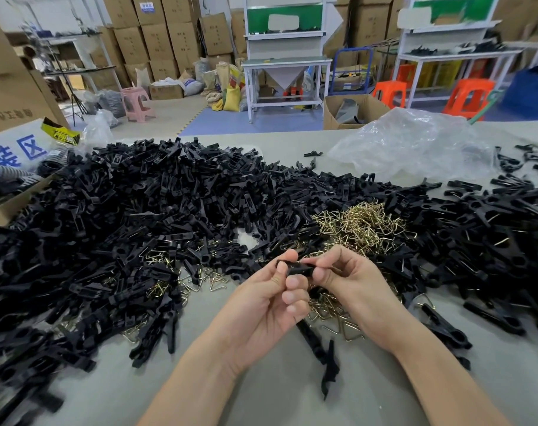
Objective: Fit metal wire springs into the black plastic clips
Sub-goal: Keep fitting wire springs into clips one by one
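- Head view is showing two bare forearms reaching up from the bottom edge over a pale grey table top (pixel 261 401), with a couple of loose black clip halves (pixel 329 368) lying between them.
- Just beyond, the left hand (pixel 261 305) is gripping a short black plastic clip (pixel 296 267), with the thumb on top and curled fingers beneath its left end.
- The right hand (pixel 350 281) is pinching the same clip's right end between thumb and forefinger. I cannot tell whether a spring is also sitting in those fingers.
- The clip is being held in the air above the table, its long axis running left to right between the two hands. Both hands are equally near it, and I judge a spring would be going in from the right-hand side.
- Directly beyond the right hand, a heap of brass-coloured bent wire springs (pixel 366 226) is lying close by, nearer that hand than the left.
- Around it, a broad pile of black plastic clip parts (pixel 132 210) is spreading across the table.
- Farther back, a crumpled clear plastic bag (pixel 415 142) is resting on the right and an open cardboard box (pixel 3 207) is sitting at the left edge.
- Beyond the table, orange plastic stools (pixel 467 96) and stacked brown cartons (pixel 157 35) are standing in the workshop.
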A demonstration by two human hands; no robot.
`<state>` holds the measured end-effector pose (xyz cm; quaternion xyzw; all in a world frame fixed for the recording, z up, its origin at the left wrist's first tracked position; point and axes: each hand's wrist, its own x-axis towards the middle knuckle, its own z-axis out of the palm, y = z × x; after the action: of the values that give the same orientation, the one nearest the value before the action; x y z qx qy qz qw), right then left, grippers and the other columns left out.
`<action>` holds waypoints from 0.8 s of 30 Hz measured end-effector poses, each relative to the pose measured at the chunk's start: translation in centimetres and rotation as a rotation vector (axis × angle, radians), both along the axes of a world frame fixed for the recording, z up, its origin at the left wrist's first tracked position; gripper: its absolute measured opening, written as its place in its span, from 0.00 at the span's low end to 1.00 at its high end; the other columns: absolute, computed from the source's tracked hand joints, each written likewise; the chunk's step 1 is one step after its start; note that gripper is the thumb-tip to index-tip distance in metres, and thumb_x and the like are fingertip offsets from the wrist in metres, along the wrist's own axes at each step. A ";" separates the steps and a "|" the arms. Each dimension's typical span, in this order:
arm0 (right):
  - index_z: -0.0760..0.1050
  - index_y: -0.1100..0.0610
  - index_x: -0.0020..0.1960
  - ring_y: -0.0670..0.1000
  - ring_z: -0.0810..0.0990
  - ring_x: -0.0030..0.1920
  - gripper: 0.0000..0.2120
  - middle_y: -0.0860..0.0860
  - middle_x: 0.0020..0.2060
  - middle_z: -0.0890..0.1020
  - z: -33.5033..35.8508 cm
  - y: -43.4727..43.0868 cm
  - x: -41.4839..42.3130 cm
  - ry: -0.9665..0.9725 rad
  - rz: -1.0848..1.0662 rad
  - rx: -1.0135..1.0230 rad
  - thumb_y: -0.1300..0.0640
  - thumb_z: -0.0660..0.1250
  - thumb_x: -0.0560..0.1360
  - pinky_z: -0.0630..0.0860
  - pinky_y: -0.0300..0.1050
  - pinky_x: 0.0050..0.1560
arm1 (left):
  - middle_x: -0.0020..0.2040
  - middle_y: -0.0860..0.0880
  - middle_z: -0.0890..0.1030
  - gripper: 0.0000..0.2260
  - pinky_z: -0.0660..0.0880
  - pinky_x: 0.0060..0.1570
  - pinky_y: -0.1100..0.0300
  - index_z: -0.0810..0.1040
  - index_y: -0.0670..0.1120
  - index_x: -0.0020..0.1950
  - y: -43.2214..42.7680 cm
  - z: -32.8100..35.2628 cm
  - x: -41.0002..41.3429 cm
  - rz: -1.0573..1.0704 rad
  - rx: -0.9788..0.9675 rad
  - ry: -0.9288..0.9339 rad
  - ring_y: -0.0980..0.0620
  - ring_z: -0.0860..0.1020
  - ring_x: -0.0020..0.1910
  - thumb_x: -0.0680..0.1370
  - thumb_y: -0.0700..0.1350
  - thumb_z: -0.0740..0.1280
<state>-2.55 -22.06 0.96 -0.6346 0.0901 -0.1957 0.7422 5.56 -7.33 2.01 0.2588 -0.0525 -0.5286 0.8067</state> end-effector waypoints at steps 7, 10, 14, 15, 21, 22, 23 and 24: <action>0.81 0.46 0.36 0.47 0.85 0.50 0.09 0.53 0.50 0.87 -0.1 -0.1 -0.1 -0.017 0.027 -0.005 0.59 0.73 0.68 0.79 0.38 0.53 | 0.34 0.46 0.71 0.07 0.71 0.27 0.61 0.74 0.43 0.56 0.0 -0.2 0.1 0.000 0.018 -0.041 0.54 0.67 0.28 0.79 0.40 0.62; 0.81 0.45 0.37 0.48 0.85 0.50 0.08 0.52 0.50 0.87 -0.2 -0.2 -0.1 -0.010 0.027 -0.040 0.58 0.74 0.69 0.79 0.39 0.53 | 0.34 0.47 0.71 0.05 0.71 0.27 0.62 0.73 0.43 0.54 0.0 -0.2 0.1 -0.008 0.025 -0.056 0.55 0.67 0.28 0.79 0.39 0.62; 0.81 0.45 0.37 0.49 0.85 0.52 0.08 0.53 0.50 0.87 -0.4 -0.3 -0.1 -0.012 0.021 -0.050 0.58 0.74 0.69 0.78 0.39 0.55 | 0.33 0.47 0.71 0.04 0.71 0.27 0.62 0.72 0.43 0.53 0.1 -0.2 0.2 -0.014 0.028 -0.056 0.54 0.67 0.27 0.79 0.38 0.61; 0.81 0.45 0.37 0.49 0.85 0.51 0.08 0.53 0.50 0.87 -0.4 -0.3 -0.1 -0.012 0.021 -0.052 0.58 0.74 0.69 0.78 0.39 0.55 | 0.33 0.47 0.71 0.04 0.71 0.27 0.62 0.72 0.43 0.53 0.1 -0.2 0.2 -0.012 0.029 -0.059 0.54 0.67 0.27 0.79 0.38 0.60; 0.81 0.45 0.37 0.49 0.85 0.52 0.08 0.52 0.49 0.87 -0.4 -0.4 -0.1 -0.016 0.022 -0.069 0.59 0.73 0.70 0.78 0.39 0.55 | 0.33 0.47 0.71 0.04 0.72 0.27 0.62 0.72 0.43 0.52 -0.1 -0.4 -0.1 -0.003 0.014 -0.068 0.55 0.67 0.27 0.79 0.37 0.60; 0.81 0.45 0.37 0.49 0.85 0.51 0.09 0.52 0.49 0.87 -0.4 -0.4 -0.1 -0.017 0.026 -0.067 0.59 0.73 0.70 0.78 0.39 0.55 | 0.33 0.47 0.71 0.04 0.72 0.27 0.62 0.72 0.43 0.52 -0.1 -0.5 -0.1 0.001 0.014 -0.067 0.55 0.67 0.27 0.79 0.37 0.61; 0.81 0.45 0.37 0.48 0.85 0.51 0.09 0.51 0.48 0.87 -0.4 -0.4 -0.1 -0.018 0.029 -0.067 0.59 0.73 0.70 0.78 0.39 0.54 | 0.33 0.47 0.71 0.04 0.71 0.27 0.62 0.72 0.43 0.52 -0.2 -0.5 -0.1 0.005 0.019 -0.069 0.55 0.67 0.27 0.79 0.37 0.61; 0.81 0.45 0.37 0.48 0.84 0.50 0.08 0.51 0.47 0.87 -0.5 -0.4 -0.1 -0.017 0.031 -0.069 0.59 0.73 0.70 0.78 0.39 0.54 | 0.33 0.47 0.71 0.04 0.71 0.27 0.62 0.71 0.43 0.52 -0.2 -0.6 -0.1 0.009 0.025 -0.072 0.55 0.67 0.27 0.79 0.37 0.61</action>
<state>-2.68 -22.46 0.51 -0.6594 0.0672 -0.1925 0.7236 5.43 -7.56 1.44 0.2878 -0.0738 -0.5161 0.8033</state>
